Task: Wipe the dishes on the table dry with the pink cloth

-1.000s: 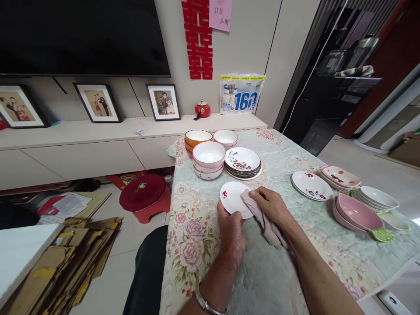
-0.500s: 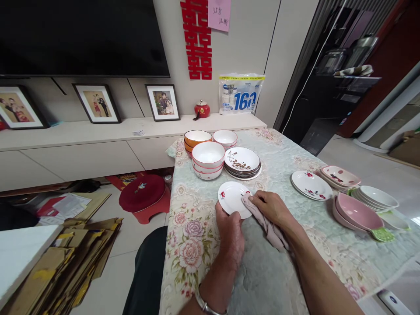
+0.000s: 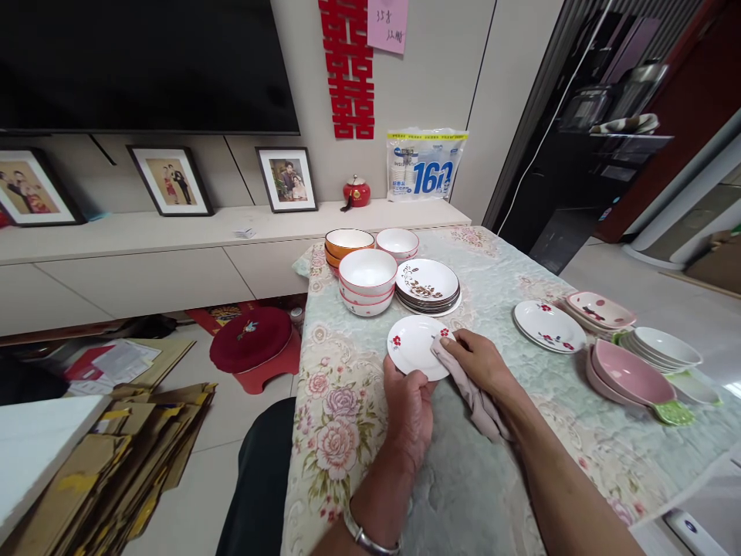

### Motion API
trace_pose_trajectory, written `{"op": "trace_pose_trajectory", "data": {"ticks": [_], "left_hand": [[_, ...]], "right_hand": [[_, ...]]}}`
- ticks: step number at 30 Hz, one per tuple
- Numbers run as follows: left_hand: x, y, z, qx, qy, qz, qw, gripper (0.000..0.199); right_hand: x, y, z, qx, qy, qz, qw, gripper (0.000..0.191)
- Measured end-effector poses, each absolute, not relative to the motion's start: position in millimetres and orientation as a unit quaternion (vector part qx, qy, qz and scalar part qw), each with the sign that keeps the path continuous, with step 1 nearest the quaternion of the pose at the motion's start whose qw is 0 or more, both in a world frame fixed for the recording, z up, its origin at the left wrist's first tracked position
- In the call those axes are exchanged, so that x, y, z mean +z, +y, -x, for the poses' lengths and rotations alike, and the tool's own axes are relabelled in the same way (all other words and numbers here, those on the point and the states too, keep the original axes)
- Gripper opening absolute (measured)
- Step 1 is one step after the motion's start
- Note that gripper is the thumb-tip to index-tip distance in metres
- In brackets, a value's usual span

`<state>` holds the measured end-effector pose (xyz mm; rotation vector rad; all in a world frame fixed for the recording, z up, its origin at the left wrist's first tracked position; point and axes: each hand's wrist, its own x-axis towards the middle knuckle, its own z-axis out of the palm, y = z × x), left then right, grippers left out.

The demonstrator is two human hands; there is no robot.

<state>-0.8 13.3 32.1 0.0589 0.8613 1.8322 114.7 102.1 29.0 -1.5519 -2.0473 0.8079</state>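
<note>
Evidently, the left hand (image 3: 408,405) supported a small flower-decorated plate (image 3: 414,351) from its near side, thumb over the rim and fingers closed on it. The plate was held above the near part of the worktop (image 3: 451,486), tilted, its white face visible, with red flowers near its left and right edges. The right hand (image 3: 482,363) pinched a pale pinkish cloth (image 3: 475,401) against the plate's right side; its fingers were together on the fabric, whose loose end hung toward the forearm.

Layout: a floral tablecloth (image 3: 339,448) covered the worktop. Beyond the plate stood stacked red-rimmed bowls (image 3: 367,289), with orange bowls (image 3: 349,249) behind them. To their right lay a stack of brown-patterned plates (image 3: 428,282), with another red-rimmed bowl stack (image 3: 397,243) behind. Well apart, on the right, were flower-decorated plates (image 3: 549,328), pink-spotted dishes (image 3: 600,310), white bowls (image 3: 665,346) and pink bowls (image 3: 631,373). A silver-coloured bangle (image 3: 370,539) circled the left wrist.
</note>
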Motion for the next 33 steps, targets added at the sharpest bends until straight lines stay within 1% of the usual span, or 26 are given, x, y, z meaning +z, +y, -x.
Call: {"op": "trace_pose_trajectory", "data": {"ticks": [4,7,10,14,15,17,19,22,24,26,28,30,33], "left_hand": [[31.9,11.9,-1.9,0.757,0.347,-0.039,0.552,0.068],[30.9,11.6,-1.3,0.743,0.365,-0.053,0.559,0.067],[28.7,12.3,-0.1,0.726,0.382,-0.083,0.566,0.07],[21.2,14.8,0.4,0.72,0.386,-0.151,0.557,0.091],[18.9,15.1,0.6,0.716,0.398,-0.172,0.547,0.096],[14.9,14.6,1.8,0.705,0.451,-0.242,0.491,0.101],[12.9,12.3,3.8,0.69,0.505,-0.322,0.407,0.095],[13.9,7.5,7.9,0.671,0.535,-0.407,0.313,0.068],[15.8,5.3,10.8,0.645,0.55,-0.461,0.262,0.06],[17.4,4.7,13.3,0.615,0.566,-0.502,0.22,0.064],[17.8,5.3,15.0,0.592,0.575,-0.527,0.201,0.068],[17.1,6.2,15.8,0.58,0.575,-0.541,0.2,0.07],[15.9,7.2,15.6,0.587,0.562,-0.535,0.231,0.068]], "right_hand": [[17.2,108.3,-115.8,0.436,-0.658,0.539,0.294,0.033],[14.7,109.5,-114.3,0.52,-0.585,0.534,0.321,0.03],[17.7,109.2,-113.7,0.546,-0.554,0.535,0.33,0.028],[26.0,109.5,-118.5,0.56,-0.532,0.535,0.34,0.027],[28.3,109.7,-120.3,0.563,-0.527,0.537,0.342,0.027],[32.4,109.8,-123.5,0.572,-0.515,0.54,0.341,0.026],[35.1,109.1,-125.3,0.593,-0.5,0.534,0.336,0.025],[36.4,106.9,-125.2,0.627,-0.493,0.509,0.323,0.023],[36.1,105.7,-124.4,0.634,-0.505,0.496,0.312,0.024],[36.2,105.0,-123.9,0.629,-0.516,0.496,0.304,0.027],[37.5,104.5,-124.2,0.62,-0.525,0.498,0.302,0.031],[40.2,104.1,-125.2,0.612,-0.537,0.493,0.305,0.036],[45.8,103.5,-127.9,0.598,-0.561,0.479,0.314,0.044]]}}
